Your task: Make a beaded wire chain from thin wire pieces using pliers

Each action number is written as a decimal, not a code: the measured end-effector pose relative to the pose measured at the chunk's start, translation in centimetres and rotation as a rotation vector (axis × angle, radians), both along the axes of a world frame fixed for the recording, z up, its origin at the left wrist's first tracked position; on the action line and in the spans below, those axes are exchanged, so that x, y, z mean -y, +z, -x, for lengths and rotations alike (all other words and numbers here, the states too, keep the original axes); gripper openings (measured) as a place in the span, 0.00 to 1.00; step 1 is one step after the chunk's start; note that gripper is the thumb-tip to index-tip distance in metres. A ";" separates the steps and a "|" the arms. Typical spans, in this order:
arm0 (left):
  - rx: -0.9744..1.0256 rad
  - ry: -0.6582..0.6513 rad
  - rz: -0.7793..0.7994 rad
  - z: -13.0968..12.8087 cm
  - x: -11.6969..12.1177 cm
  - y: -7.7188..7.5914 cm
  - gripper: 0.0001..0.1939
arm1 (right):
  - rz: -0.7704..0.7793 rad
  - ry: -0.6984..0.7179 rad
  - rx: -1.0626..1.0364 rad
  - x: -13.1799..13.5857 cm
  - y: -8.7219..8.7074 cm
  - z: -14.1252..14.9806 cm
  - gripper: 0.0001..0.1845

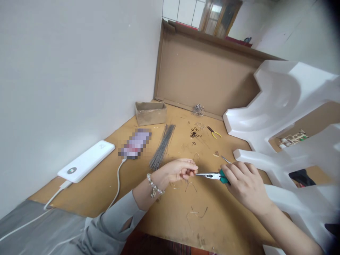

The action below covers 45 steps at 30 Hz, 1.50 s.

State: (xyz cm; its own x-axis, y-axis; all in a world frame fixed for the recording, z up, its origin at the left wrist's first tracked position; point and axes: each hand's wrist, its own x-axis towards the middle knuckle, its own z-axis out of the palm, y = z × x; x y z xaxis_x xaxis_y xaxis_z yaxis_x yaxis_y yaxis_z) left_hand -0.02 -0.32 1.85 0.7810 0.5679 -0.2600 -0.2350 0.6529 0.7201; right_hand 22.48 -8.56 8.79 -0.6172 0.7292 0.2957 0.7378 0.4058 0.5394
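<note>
My right hand (244,182) is wrapped round the green handles of needle-nose pliers (212,175), whose jaws point left. At the tip of those jaws, my left hand (183,169) has its fingers pinched together. Whatever sits in that pinch is too small to make out. A thin metal tool tip (225,159) sticks out beside my right fingers; I cannot tell whether they hold it. Left of my hands lies a bundle of grey wires (162,147). Bent wire pieces (195,212) are scattered below, and several small dark rings (194,134) lie farther back.
Yellow-handled pliers (214,132) and a tangle of wire pieces (198,110) lie toward the back. A small cardboard box (151,115), a phone (136,143) and a white power bank (87,161) with cables stand left. White foam packing (247,120) borders the right; a cardboard panel (207,71) rises behind.
</note>
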 end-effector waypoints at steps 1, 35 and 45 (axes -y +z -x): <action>-0.001 -0.001 0.002 0.0 0.0 0.0 0.05 | 0.002 0.000 0.003 0.0 0.0 0.0 0.07; -0.105 0.021 -0.041 -0.3 -0.2 -1.0 0.08 | 0.083 0.057 0.033 -1.1 0.9 0.0 0.07; -0.280 0.239 -0.631 -1.0 1.7 -0.3 0.08 | 0.459 -0.271 -0.063 -1.1 2.1 0.8 0.07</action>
State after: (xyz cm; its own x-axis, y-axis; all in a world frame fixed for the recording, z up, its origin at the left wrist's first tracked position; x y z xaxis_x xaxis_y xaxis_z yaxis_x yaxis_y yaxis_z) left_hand 0.93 -2.03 1.53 0.5693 0.8222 0.0011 -0.0711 0.0479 0.9963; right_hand 21.71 -7.46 10.88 -0.3804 0.9229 -0.0604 0.8740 0.3800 0.3029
